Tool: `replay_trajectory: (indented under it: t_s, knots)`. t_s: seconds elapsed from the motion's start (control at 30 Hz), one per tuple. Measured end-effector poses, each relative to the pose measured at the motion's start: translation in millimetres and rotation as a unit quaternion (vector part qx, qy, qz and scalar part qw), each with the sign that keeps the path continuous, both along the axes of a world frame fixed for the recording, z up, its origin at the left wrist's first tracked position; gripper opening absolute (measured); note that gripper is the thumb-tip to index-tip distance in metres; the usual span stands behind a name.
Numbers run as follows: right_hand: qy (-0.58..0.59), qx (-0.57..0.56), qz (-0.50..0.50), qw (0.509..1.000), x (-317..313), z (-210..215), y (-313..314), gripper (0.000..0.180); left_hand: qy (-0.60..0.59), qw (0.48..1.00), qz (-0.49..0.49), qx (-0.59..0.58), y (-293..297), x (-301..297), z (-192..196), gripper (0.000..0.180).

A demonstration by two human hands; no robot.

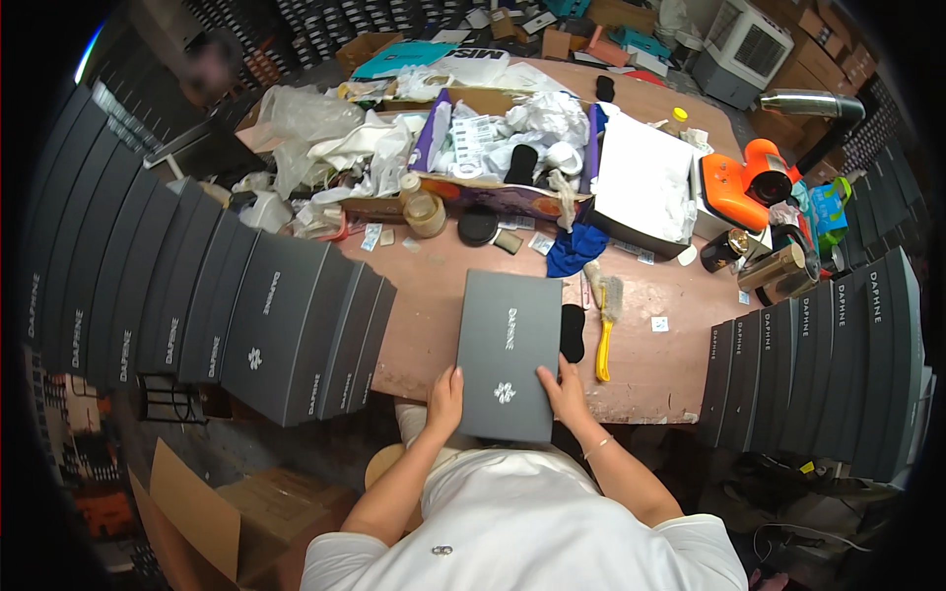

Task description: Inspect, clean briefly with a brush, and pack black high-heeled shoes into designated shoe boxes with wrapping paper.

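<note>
A dark grey shoebox (511, 364) with its lid on lies in front of me, partly over the table's near edge. My left hand (445, 402) grips its left side. On the opposite side my right hand (566, 391) holds it, thumb on the lid's edge; the fingers underneath are hidden. Just beyond my right hand lies a black insole-shaped pad (573, 333). A brush (606, 330) with a yellow handle rests to the right of that pad.
Rows of grey shoeboxes stand at the left (281, 325) and right (813, 364). Across the table's back are a purple-edged carton (517, 200) of crumpled paper, a glue jar (425, 213), a blue cloth (577, 250) and an orange device (734, 192). An open cardboard carton (202, 507) sits lower left.
</note>
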State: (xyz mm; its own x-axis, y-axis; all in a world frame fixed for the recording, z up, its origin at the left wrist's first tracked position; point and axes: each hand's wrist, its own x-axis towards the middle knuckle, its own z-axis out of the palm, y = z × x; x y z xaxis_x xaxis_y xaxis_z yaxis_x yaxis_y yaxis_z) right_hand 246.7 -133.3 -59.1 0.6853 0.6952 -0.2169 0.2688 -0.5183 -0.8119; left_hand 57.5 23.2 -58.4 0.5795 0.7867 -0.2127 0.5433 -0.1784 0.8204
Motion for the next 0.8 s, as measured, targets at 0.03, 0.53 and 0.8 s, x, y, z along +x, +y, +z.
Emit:
replay_trajectory:
  t_s: [0.03,0.53,0.8]
  knots:
    - [0.037,0.01,0.005,0.999,-4.1,-19.6,-9.9,0.06,-0.053,0.996,0.027,0.059,-13.1,-5.6,-7.5,0.04]
    - [0.044,0.177,0.02,0.983,10.4,121.6,-48.4,0.094,-0.29,0.831,-0.013,-0.475,-8.6,43.6,49.2,0.073]
    - [-0.527,0.239,-0.065,0.813,36.8,378.9,-208.7,0.113,-0.508,0.589,-0.355,-0.519,-119.0,239.7,335.6,0.054]
